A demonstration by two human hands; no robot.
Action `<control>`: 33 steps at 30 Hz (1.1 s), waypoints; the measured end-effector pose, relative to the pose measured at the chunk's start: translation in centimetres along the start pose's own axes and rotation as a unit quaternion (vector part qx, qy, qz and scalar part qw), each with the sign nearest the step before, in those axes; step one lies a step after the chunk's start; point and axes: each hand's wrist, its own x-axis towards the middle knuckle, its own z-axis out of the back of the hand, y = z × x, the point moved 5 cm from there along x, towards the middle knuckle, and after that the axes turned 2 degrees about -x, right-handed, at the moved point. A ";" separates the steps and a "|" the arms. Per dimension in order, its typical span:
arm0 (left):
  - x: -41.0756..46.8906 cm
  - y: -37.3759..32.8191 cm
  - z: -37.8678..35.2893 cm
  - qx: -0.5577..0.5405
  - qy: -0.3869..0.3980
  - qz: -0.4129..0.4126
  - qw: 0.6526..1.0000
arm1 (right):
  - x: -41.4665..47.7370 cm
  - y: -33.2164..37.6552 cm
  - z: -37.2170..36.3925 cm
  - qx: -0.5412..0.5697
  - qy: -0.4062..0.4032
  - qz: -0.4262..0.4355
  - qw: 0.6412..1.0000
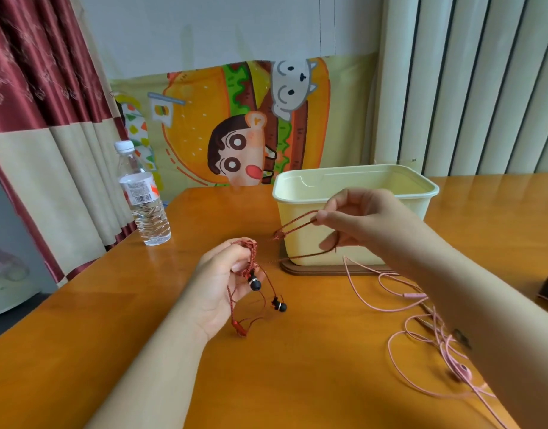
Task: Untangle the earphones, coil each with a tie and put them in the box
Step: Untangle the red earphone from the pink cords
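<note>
red cord pulled taut as first set is wound

red braided earphones stretch between your two hands above the orange wooden worktop. your left hand has its fingers curled round a small bundle of wound cord. it is held just off the surface, so the two black earbuds dangle free below the palm rather than snag in the turns. your right hand pinches the loose run of the same cord between thumb and forefinger, raised in front of the cream box. that pull keeps the strands straight, which looks meant to feed the next turn cleanly onto the bundle. the box stands open on a brown base at the far side of the worktop, near enough to take a finished coil without a long reach. pink earphones lie in loose loops on the worktop beneath your right forearm, apart from the red set, and seem parked there until the red one is dealt with. no tie can be made out anywhere in view. a water bottle stands by the left edge, well apart from the work.
</note>
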 end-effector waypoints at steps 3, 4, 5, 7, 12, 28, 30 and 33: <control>0.5 0.1 1.0 -0.064 -0.036 0.009 0.997 | -0.1 1.0 0.8 -0.079 -0.070 0.062 0.993; 0.6 0.1 1.2 -0.079 -0.042 0.012 0.996 | 0.0 1.0 1.0 -0.091 -0.085 0.070 0.990; 0.6 0.2 1.3 -0.087 -0.041 0.014 0.995 | 0.0 1.0 1.2 -0.092 -0.089 0.072 0.989; 0.5 0.3 1.0 -0.087 -0.025 0.021 0.996 | 0.1 0.6 0.7 -0.063 -0.062 0.054 0.995; -0.1 0.4 -0.1 -0.037 0.029 0.031 0.998 | -0.2 0.0 -1.7 -0.054 0.044 0.040 0.997; -1.8 -0.1 -2.0 -0.042 0.184 0.032 0.981 | -1.0 -1.0 -4.6 0.069 0.227 -0.011 0.971; -1.7 0.0 -1.9 -0.051 0.190 0.035 0.980 | -0.9 -1.2 -4.6 0.091 0.225 -0.012 0.970; -1.8 0.0 -1.9 -0.040 0.200 0.036 0.978 | -0.8 -1.3 -4.4 0.057 0.199 0.004 0.978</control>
